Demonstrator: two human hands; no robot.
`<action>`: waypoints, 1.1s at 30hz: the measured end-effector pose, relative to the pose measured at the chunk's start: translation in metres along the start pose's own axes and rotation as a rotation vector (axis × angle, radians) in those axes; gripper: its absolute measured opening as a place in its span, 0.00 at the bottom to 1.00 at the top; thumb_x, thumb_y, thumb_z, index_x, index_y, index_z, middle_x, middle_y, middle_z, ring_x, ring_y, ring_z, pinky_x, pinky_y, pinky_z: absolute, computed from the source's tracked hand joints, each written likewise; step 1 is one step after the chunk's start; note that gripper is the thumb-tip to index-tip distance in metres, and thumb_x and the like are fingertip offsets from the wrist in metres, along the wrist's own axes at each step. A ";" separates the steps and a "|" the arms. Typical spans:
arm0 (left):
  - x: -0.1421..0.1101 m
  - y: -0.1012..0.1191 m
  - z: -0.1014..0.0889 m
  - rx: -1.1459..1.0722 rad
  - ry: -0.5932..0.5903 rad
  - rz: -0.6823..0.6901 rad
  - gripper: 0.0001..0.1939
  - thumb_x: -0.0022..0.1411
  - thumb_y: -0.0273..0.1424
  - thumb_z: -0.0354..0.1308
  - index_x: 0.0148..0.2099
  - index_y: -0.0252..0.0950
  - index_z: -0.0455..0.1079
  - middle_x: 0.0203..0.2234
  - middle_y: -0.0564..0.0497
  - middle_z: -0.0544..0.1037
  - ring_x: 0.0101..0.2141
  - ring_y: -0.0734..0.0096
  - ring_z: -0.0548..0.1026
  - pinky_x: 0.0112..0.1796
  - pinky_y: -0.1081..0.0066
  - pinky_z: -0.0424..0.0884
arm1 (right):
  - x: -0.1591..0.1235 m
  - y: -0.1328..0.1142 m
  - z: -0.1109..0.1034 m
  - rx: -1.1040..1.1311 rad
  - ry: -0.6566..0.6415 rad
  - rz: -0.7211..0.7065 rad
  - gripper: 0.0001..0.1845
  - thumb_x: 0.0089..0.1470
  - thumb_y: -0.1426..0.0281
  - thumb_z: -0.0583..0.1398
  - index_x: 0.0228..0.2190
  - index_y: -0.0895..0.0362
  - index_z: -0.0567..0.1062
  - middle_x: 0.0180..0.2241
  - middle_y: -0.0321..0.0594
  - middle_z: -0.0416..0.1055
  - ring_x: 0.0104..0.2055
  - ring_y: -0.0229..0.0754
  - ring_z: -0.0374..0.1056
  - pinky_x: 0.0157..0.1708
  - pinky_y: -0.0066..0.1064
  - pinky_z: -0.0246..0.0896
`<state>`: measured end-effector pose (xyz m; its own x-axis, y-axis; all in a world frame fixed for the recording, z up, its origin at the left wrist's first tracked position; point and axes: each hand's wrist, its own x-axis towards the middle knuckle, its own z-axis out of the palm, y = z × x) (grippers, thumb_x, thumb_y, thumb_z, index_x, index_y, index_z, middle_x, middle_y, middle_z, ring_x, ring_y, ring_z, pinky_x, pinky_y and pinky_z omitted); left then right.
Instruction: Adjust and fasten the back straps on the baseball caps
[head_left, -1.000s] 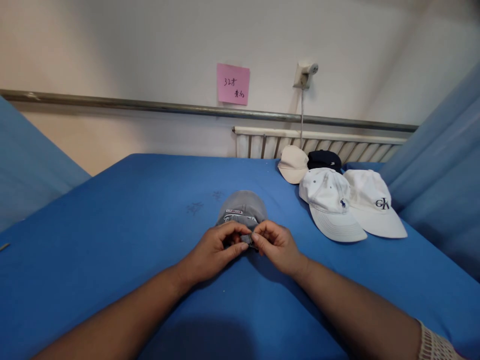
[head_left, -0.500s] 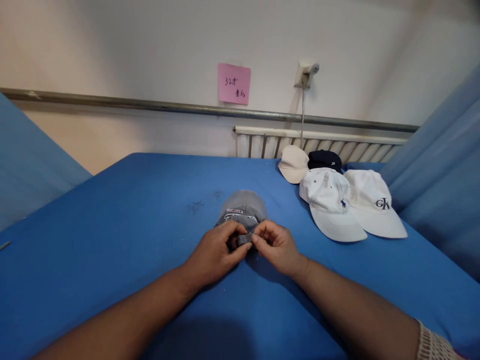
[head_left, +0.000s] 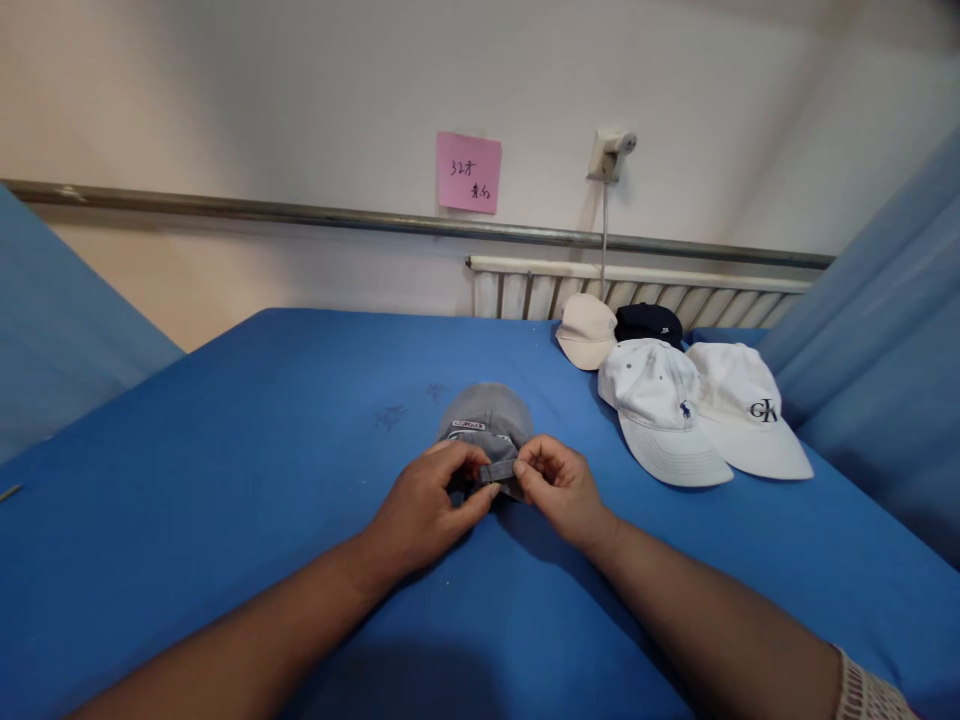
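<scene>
A grey baseball cap (head_left: 487,405) lies in front of me on the blue-covered table, its brim pointing away and its back strap (head_left: 501,470) toward me. My left hand (head_left: 435,500) pinches the strap's left part, near what looks like a small buckle, between thumb and forefinger. From the other side, my right hand (head_left: 562,490) grips the strap's right part in a thumb-and-finger pinch. A short length of strap shows between the two hands. The lower rear of the cap is partly hidden behind my fingers.
At the back right stand a beige cap (head_left: 587,330), a navy cap (head_left: 649,322) and two white caps, one with a horse logo (head_left: 652,390), one with letters (head_left: 742,400). Behind the blue table (head_left: 225,420) are a radiator (head_left: 540,285) and a metal rail (head_left: 300,212). Blue curtains (head_left: 885,330) flank it.
My right hand has shifted slightly right along the strap, and more of the strap now shows between my hands. My left hand keeps its pinch. The cap stays in place.
</scene>
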<state>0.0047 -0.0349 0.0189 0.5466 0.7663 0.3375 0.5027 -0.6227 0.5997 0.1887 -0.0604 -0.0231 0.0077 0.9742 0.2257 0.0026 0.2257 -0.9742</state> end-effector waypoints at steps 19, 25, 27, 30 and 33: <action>0.000 -0.004 -0.001 -0.007 0.075 0.052 0.07 0.58 0.32 0.60 0.40 0.38 0.71 0.27 0.54 0.73 0.30 0.71 0.71 0.33 0.70 0.68 | -0.001 -0.005 -0.003 -0.019 -0.001 0.001 0.10 0.49 0.65 0.60 0.23 0.55 0.65 0.16 0.27 0.58 0.18 0.31 0.51 0.19 0.25 0.46; 0.000 -0.004 -0.003 0.040 0.077 0.138 0.07 0.59 0.32 0.61 0.41 0.39 0.72 0.29 0.52 0.76 0.31 0.69 0.72 0.36 0.67 0.69 | 0.001 -0.006 -0.002 0.029 0.012 0.027 0.11 0.48 0.64 0.60 0.22 0.55 0.65 0.15 0.27 0.57 0.17 0.31 0.51 0.18 0.24 0.46; 0.000 -0.003 -0.004 0.057 0.053 0.164 0.07 0.60 0.32 0.60 0.41 0.39 0.72 0.30 0.52 0.77 0.33 0.68 0.73 0.37 0.66 0.69 | 0.003 -0.005 -0.002 0.064 0.039 0.044 0.12 0.48 0.62 0.61 0.22 0.55 0.65 0.14 0.26 0.57 0.16 0.30 0.51 0.18 0.24 0.47; 0.001 -0.002 -0.005 -0.008 -0.003 0.121 0.07 0.60 0.30 0.59 0.42 0.39 0.72 0.31 0.52 0.77 0.34 0.68 0.73 0.38 0.67 0.69 | 0.006 -0.003 -0.004 0.089 0.061 0.055 0.14 0.48 0.61 0.62 0.22 0.56 0.66 0.13 0.26 0.59 0.16 0.30 0.52 0.17 0.24 0.49; 0.002 -0.004 -0.004 -0.098 -0.016 0.051 0.10 0.60 0.29 0.59 0.45 0.40 0.72 0.32 0.54 0.76 0.33 0.71 0.74 0.37 0.69 0.70 | 0.007 -0.002 -0.007 0.138 0.013 0.084 0.16 0.50 0.57 0.63 0.24 0.56 0.68 0.15 0.28 0.63 0.16 0.31 0.56 0.17 0.24 0.52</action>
<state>0.0013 -0.0309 0.0198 0.5805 0.7313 0.3581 0.4065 -0.6413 0.6507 0.1962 -0.0537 -0.0194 0.0146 0.9897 0.1423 -0.1360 0.1430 -0.9803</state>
